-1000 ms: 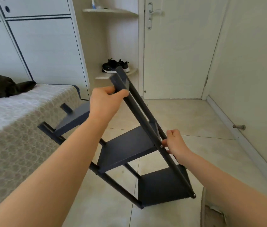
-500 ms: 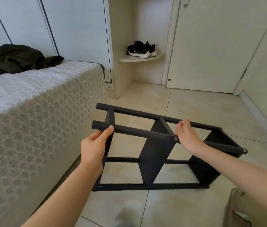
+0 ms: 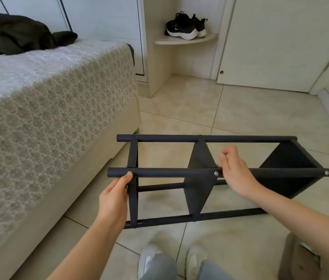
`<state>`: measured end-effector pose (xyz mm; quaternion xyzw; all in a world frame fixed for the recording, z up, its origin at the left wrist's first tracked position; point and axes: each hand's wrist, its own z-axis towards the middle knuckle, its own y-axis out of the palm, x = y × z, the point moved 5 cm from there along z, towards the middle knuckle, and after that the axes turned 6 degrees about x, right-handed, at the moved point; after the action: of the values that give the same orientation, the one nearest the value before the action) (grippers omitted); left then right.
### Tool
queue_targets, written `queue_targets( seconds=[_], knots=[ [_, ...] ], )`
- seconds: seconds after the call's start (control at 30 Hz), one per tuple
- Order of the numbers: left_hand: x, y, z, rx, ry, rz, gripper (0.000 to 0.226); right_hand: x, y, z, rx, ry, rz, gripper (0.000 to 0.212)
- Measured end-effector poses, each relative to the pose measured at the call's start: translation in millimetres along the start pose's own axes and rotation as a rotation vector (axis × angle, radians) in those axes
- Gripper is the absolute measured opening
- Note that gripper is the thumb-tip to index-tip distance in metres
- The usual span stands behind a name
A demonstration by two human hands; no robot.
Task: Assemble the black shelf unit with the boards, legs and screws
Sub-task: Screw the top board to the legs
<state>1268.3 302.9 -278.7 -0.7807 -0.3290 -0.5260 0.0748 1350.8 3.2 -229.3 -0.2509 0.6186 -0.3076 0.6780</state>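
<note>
While the shelf unit [image 3: 199, 190] lies on its side on the floor [image 3: 250, 118], all of its parts read matte black. It has four round tube legs running left to right and three flat, thin boards set crosswise between them.

- Near upper leg [image 3: 169, 172]: smooth tube with an open hollow end at the right. A bright screw [image 3: 216, 173] sits in it where the middle board [image 3: 200, 156] meets it.
- Far upper leg [image 3: 240, 138]: parallel to the near one, same finish.
- Left end board [image 3: 133, 158]: seen edge-on. The right end board [image 3: 286, 160] shows its broad face.
- Left grip [image 3: 115, 197]: grasps the left end board from the side, thumb tip pressed on the near upper leg.
- Right grip [image 3: 234, 170]: lies on the near upper leg just right of the screw, fingers curled with thumb and forefinger raised. Cannot tell whether it closes round the tube.

Floor: glossy beige tiles with thin dark joints. The unit sits just beside a bed [image 3: 48, 122] covered in a pale, lace-patterned textured spread, with a crumpled dark garment [image 3: 18, 35] on top. Behind is a rounded cream corner shelf [image 3: 185, 40] carrying black shoes [image 3: 185, 25] with white soles, and a plain cream door [image 3: 270, 41] to the right. The person's feet [image 3: 149, 259] in light shoes show at the bottom edge.
</note>
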Motion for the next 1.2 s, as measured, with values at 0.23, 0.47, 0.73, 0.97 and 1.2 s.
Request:
queue_targets(
  seconds=[0.23, 0.47, 0.73, 0.97, 1.2],
  knots=[
    [-25, -16, -11, -0.012, -0.051, -0.031, 0.014, 7, 9, -14, -0.044, 0.008, -0.029, 0.009],
    [-34, -25, -10, -0.069, -0.056, -0.025, 0.021, 9, 15, -19, -0.012, 0.013, -0.065, 0.009],
    [-19, -38, 3, -0.092, 0.005, 0.128, 0.058, -8, 27, -12, 0.083, -0.109, -0.16, 0.008],
    [20, -34, 15, -0.25, 0.287, 0.725, 0.069, -38, 43, -17, -0.003, -0.171, 0.004, 0.011],
    [49, -14, 34, -0.685, 0.653, 1.346, 0.072, -57, 68, -7, -0.211, -0.151, 0.155, 0.015]
  ],
)
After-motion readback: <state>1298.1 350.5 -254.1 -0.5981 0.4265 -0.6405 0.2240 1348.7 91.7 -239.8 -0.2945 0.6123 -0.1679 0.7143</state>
